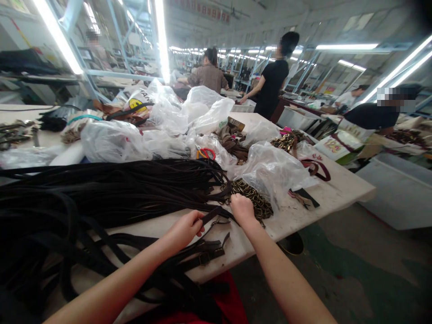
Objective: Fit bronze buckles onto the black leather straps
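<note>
My left hand is closed in a pinch on the end of a black strap near the front edge of the white table. My right hand rests knuckles-up on a heap of brass metal hardware, fingers curled down into it; what they hold is hidden. A big pile of long black straps covers the table's left side. A few straps with buckles lie below my left hand.
Clear plastic bags and brown leather pieces crowd the middle of the table, with red-handled scissors among them. Other people work at tables behind and to the right. A white bin stands on the floor at right.
</note>
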Demonstrator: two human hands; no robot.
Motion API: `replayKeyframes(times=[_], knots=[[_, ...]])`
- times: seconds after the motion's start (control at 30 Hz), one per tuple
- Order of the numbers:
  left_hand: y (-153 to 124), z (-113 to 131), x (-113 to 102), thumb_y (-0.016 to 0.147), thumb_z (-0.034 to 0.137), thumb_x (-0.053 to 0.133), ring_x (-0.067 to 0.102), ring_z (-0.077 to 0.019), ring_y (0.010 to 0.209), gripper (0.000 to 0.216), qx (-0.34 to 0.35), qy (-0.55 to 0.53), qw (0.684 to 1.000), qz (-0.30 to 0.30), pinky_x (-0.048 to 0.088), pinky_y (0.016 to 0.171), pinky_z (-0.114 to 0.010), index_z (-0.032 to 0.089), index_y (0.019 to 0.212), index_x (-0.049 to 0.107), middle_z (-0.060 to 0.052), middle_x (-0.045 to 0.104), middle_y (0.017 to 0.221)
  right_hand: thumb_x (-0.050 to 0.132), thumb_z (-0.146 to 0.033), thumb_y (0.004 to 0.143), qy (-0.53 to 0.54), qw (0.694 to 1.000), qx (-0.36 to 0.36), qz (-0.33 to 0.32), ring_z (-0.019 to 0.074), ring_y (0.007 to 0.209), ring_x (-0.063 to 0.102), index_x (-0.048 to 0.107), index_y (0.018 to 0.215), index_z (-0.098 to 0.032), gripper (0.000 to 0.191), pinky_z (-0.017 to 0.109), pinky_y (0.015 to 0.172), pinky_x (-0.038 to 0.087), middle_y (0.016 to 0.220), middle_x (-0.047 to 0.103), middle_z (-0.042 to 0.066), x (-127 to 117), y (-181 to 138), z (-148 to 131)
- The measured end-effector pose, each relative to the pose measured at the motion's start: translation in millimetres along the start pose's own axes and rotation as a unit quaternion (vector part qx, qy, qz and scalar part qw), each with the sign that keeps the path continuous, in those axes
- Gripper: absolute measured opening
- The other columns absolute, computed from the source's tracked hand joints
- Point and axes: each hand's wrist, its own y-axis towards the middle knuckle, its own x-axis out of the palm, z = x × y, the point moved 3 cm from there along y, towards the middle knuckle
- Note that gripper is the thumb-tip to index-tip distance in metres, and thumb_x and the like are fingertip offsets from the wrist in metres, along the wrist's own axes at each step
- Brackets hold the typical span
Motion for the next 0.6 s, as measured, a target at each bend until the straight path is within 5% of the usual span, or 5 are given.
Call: replayKeyframes(times=[0.2, 0.33, 0.4, 0.5, 0.6], knots=[[-13.5, 12.1, -12.6, 0.078, 0.025, 0.034, 0.055, -0.0121, 0.058, 0.028, 0.045, 0.035, 0.998, 0.024, 0.041, 0.054, -0.023, 0.019, 0.094, 0.057, 0.002, 0.061, 0.069, 0.048, -0.019, 0.078, 0.148, 0.988, 0.036, 0.035, 0.0198, 0.077, 0.055, 0.053, 0.072, -0.015, 0.009, 0.032, 0.071, 0.04, 0.082, 0.058, 0.008, -16.9, -16.5, 6.5], [-15.8, 19.2, -18.6, 0.078, 0.033, 0.042, 0.052, -0.0114, 0.055, 0.024, 0.057, 0.011, 0.996, 0.061, 0.04, 0.053, -0.022, 0.017, 0.086, 0.057, 0.002, 0.059, 0.064, 0.043, -0.036, 0.083, 0.319, 0.945, 0.075, 0.016, 0.0153, 0.066, 0.058, 0.051, 0.081, -0.015, 0.023, 0.028, 0.06, 0.045, 0.074, 0.059, 0.004, -27.4, -41.3, -9.1], [-13.7, 19.5, -19.6, 0.077, 0.036, 0.045, 0.05, -0.0106, 0.053, 0.022, 0.05, -0.014, 0.995, 0.088, 0.039, 0.052, -0.022, 0.017, 0.082, 0.056, 0.003, 0.058, 0.062, 0.052, -0.042, 0.077, 0.523, 0.841, 0.135, -0.035, 0.0124, 0.061, 0.058, 0.051, 0.085, -0.016, 0.027, 0.024, 0.055, 0.047, 0.075, 0.06, 0.002, -29.3, -56.2, -27.0], [-12.2, 17.5, -19.1, 0.077, 0.038, 0.046, 0.047, -0.0096, 0.052, 0.023, 0.049, -0.04, 0.993, 0.104, 0.038, 0.051, -0.02, 0.016, 0.078, 0.055, 0.003, 0.056, 0.061, 0.073, -0.034, 0.061, 0.761, 0.599, 0.227, -0.106, 0.0079, 0.057, 0.056, 0.052, 0.081, -0.018, 0.033, 0.018, 0.051, 0.046, 0.073, 0.059, -0.002, -30.1, -75.2, -60.9], [-14.9, 16.0, -18.9, 0.076, 0.04, 0.047, 0.045, -0.0092, 0.054, 0.026, 0.057, -0.04, 0.993, 0.09, 0.037, 0.05, -0.019, 0.016, 0.077, 0.057, 0.003, 0.054, 0.061, 0.075, -0.026, 0.059, 0.806, 0.523, 0.247, -0.127, 0.0061, 0.055, 0.055, 0.053, 0.076, -0.017, 0.03, 0.014, 0.048, 0.045, 0.068, 0.059, -0.004, -29.6, -84.4, -84.2]])
